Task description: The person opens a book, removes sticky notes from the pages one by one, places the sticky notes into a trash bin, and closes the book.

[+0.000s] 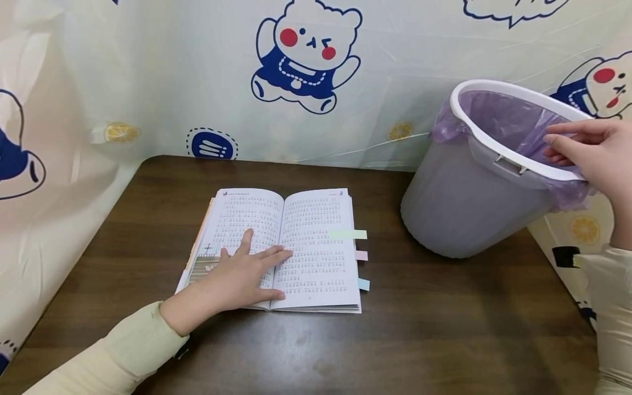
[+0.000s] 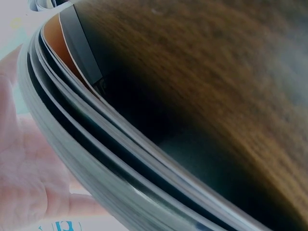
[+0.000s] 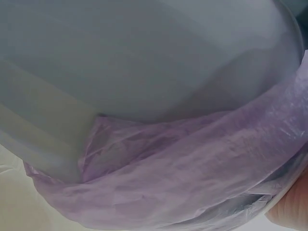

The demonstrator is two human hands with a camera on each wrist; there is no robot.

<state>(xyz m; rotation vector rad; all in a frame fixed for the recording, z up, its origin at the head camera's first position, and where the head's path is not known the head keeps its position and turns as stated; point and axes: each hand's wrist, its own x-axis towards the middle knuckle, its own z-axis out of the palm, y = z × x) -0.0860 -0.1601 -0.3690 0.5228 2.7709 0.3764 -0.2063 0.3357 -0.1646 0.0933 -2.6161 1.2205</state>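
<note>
An open book [image 1: 316, 219] with printed text lies on the table, and green [image 1: 348, 234], pink [image 1: 362, 255] and blue sticky tabs [image 1: 364, 285] stick out past its right edge. My left hand [image 1: 242, 277] rests across the middle of the book with fingers spread, over the lower part of both pages. Over the mouth of a grey bin [image 1: 474, 192] is my right hand [image 1: 594, 148], its fingers loosely bent and nothing visible between them. A purple bag [image 1: 513, 118] lines the bin and folds over its white rim; in the right wrist view the bag [image 3: 168, 178] hangs down the bin's outside.
The brown wooden table [image 1: 316, 351] extends in front of the book. The bin stands on its right side, flaring toward the top. Behind hangs a pale curtain [image 1: 197, 71] printed with bears and lemon slices, reaching the table's back edge.
</note>
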